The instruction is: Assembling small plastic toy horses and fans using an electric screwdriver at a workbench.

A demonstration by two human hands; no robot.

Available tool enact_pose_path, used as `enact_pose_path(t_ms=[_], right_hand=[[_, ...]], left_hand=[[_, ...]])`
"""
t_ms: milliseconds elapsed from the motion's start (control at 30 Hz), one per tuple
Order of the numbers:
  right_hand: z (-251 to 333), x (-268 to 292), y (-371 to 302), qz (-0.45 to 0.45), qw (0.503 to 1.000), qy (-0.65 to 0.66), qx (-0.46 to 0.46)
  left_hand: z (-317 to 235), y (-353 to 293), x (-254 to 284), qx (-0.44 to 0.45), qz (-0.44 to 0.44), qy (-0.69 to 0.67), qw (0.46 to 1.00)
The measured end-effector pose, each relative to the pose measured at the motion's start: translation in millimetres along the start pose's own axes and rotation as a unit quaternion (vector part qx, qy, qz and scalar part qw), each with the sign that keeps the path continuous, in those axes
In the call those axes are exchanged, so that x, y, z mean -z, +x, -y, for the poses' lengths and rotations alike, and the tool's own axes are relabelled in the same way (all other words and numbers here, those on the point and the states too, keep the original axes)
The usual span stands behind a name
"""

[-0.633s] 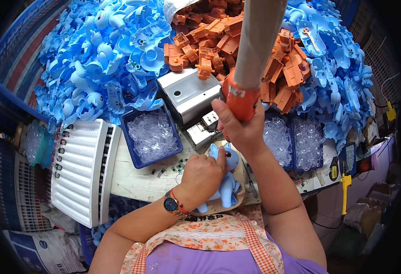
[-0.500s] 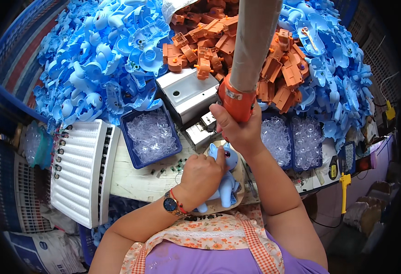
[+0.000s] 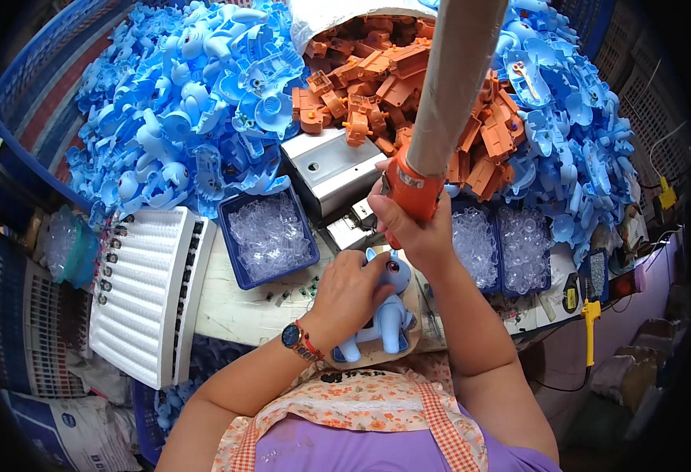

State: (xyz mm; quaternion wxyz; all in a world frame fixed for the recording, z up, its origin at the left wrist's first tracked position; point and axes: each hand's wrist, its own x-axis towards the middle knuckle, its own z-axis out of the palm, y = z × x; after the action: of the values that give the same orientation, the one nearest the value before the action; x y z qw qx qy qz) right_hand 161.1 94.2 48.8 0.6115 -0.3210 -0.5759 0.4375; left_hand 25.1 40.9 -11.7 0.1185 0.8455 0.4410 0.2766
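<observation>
A blue plastic animal toy [image 3: 393, 317] with a big dark eye lies on a small board [image 3: 414, 303] in front of me. My left hand [image 3: 347, 295], wearing a watch, curls over the toy's head and grips it from the left side. My right hand [image 3: 424, 240] is wrapped around an orange electric screwdriver [image 3: 415, 189] held upright just above the toy's head. A thick pale tube [image 3: 457, 86] rises from its top. The driver's tip is hidden behind my fingers.
Blue toy shells [image 3: 196, 94] and orange plastic boxes [image 3: 397, 75] are heaped at the back. Blue trays of clear plastic parts [image 3: 271, 236] flank a metal block [image 3: 334, 169]. White foam trays [image 3: 141, 291] stand left; a yellow-handled tool [image 3: 590, 322] hangs right.
The view has shifted slightly. The screwdriver sits a little lower, closer to the toy, and its tube leans further right. My left fingers have shifted slightly on the toy's head.
</observation>
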Motion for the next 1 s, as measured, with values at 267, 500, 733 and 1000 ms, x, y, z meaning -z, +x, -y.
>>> enact_pose_path(t_ms=[267, 500, 733, 1000], right_hand=[[-8.4, 3.9, -6.0, -0.023, 0.999, 0.011, 0.026], [-10.8, 6.9, -3.7, 0.02, 0.999, 0.031, 0.02], [-4.5, 6.5, -1.9, 0.014, 0.999, 0.036, 0.003], [-4.0, 6.7, 3.9, 0.034, 0.999, 0.001, -0.023]], left_hand=[[-2.0, 0.1, 2.4, -0.001, -0.011, -0.009, 1.0], [-8.1, 6.5, 6.8, -0.001, 0.051, 0.071, 0.996], [-5.3, 7.4, 0.6, -0.022, 0.044, 0.09, 0.995], [-3.4, 7.9, 1.3, -0.023, 0.039, 0.087, 0.995]])
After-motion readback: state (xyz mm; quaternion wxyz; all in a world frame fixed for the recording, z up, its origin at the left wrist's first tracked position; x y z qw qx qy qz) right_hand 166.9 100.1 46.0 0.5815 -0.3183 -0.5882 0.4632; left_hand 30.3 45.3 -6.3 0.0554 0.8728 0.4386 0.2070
